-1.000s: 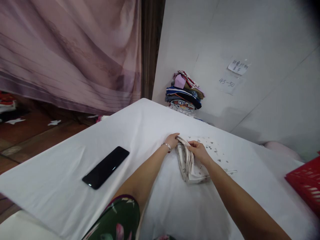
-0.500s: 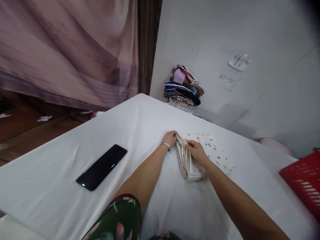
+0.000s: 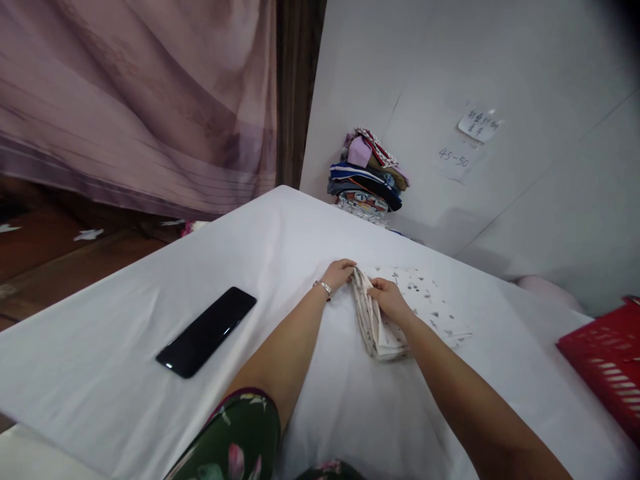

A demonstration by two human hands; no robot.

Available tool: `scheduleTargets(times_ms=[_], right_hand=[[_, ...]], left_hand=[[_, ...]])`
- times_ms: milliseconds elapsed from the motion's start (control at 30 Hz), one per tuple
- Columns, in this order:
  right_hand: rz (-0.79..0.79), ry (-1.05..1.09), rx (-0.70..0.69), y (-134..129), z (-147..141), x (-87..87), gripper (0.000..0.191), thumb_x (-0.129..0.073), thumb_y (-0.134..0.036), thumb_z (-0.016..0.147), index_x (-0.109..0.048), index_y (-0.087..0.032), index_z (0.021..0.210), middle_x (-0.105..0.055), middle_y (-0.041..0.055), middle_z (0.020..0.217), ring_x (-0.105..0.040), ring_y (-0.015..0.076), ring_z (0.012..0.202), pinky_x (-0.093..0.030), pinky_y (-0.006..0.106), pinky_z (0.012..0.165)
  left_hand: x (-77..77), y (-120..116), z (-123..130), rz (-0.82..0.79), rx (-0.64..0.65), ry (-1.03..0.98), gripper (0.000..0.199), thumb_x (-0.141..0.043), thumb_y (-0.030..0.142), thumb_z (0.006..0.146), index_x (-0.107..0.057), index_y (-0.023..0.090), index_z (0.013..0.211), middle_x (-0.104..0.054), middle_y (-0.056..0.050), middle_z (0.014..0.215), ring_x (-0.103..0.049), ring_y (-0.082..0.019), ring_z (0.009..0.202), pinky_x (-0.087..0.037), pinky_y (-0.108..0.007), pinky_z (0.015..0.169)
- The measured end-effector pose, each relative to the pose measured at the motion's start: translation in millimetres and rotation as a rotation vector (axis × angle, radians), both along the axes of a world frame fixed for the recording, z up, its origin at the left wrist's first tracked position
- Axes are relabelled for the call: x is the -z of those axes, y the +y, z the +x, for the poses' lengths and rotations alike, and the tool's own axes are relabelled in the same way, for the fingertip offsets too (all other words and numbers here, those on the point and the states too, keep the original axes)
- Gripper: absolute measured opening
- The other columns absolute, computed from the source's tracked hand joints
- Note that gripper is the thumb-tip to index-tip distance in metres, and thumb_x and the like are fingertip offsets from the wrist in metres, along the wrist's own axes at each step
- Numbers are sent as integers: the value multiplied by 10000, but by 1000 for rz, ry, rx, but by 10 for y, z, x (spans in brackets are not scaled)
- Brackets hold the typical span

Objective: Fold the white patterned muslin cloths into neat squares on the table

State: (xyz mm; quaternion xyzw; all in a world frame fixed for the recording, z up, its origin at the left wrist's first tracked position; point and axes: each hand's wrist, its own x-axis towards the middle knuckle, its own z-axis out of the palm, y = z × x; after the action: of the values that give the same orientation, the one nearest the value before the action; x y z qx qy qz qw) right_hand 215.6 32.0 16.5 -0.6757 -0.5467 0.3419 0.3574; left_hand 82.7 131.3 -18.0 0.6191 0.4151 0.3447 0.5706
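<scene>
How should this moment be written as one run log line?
left hand: holding far end of patterned cloth; right hand: pinching its folded layers; black phone: on white-covered table, left of cloth

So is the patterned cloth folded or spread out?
Partly folded: the cloth shows stacked layers at its left side, by the left hand, while its right part lies flat.

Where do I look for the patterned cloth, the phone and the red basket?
Patterned cloth (image 3: 373,323): head view, on its folded layers.
Phone (image 3: 207,332): head view, middle of its black upper face.
Red basket (image 3: 600,348): head view, on its side wall.
</scene>
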Motion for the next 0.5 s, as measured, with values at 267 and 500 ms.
scheduleTargets(times_ms=[267,500], right_hand=[[8,-258,-23,-40,2,-101,195,-445,-192,645,-611,-177,748,-577,-15,625,-494,132,583,-336,224,539],[69,-652,-66,-80,-29,-231,152,-449,-179,689,-597,-189,720,-568,4,612,-465,134,569,-280,231,524]], left_hand=[[33,25,-25,47,40,3,237,-571,133,706,-625,134,937,-662,-19,777,-563,-82,593,-477,-205,594],[46,19,18,156,-1,143,276,-557,59,631,-620,160,879,-651,5,741,-565,-98,635,-460,-207,626]])
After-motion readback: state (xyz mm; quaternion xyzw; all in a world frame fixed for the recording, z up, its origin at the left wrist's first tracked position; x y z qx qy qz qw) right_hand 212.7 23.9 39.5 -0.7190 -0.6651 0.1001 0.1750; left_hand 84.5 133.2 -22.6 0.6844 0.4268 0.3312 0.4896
